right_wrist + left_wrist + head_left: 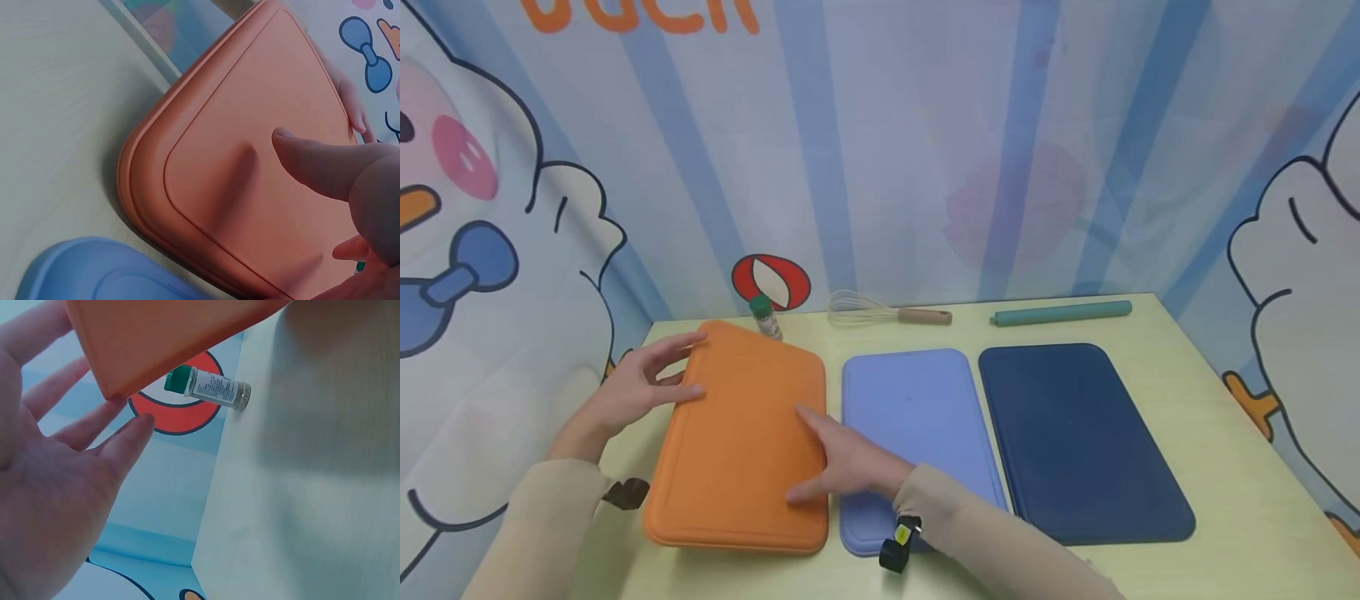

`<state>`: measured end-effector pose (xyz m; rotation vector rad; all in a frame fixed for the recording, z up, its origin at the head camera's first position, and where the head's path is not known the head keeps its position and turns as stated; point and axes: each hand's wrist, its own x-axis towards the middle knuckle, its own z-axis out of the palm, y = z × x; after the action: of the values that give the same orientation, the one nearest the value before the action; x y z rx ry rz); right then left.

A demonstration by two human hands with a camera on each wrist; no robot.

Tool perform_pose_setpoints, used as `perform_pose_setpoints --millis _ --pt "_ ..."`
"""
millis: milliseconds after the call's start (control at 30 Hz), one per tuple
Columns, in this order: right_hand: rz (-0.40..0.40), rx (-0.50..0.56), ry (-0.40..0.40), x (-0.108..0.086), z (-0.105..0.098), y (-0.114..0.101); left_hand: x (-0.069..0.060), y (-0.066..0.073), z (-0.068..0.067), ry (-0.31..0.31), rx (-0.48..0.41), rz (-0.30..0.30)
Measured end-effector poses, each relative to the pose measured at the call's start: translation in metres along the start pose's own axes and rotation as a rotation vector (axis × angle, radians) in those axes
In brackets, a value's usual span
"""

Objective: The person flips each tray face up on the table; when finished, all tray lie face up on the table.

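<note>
An orange cutting board (748,433) is tilted, its left side raised off the table. My left hand (628,387) holds it by the left edge near the far corner, with the thumb on the upper face; in the left wrist view other fingertips (147,422) reach the board's corner. Above the board's right side is my right hand (850,458), its fingers spread. The right wrist view shows the right thumb (325,162) apart from the face, casting a shadow. To the right lies a lavender cutting board (910,417), partly hidden by the right hand and forearm.
A navy cutting board (1078,442) lies farther right. Along the table's back edge are a spice jar with a green lid (765,317), a whisk (887,313) and a green rolling pin (1060,313). A printed curtain (910,167) stands behind the table (1210,467).
</note>
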<state>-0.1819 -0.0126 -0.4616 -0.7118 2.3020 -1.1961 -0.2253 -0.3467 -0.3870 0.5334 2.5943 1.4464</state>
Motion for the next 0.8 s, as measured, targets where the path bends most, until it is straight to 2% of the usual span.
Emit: perform_pose_setpoints --millis 267,600,800 --pt "0.004 -0.005 -0.011 0.001 -0.002 -0.003 0.002 0.004 0.0 0.016 -0.02 0.053" --pt "0.001 -0.035 -0.017 0.002 -0.003 -0.004 0.002 0.006 0.002 0.038 0.009 0.042" --pt "-0.066 -0.01 0.014 0.0 -0.006 -0.019 0.004 0.011 0.005 0.044 0.064 0.039"
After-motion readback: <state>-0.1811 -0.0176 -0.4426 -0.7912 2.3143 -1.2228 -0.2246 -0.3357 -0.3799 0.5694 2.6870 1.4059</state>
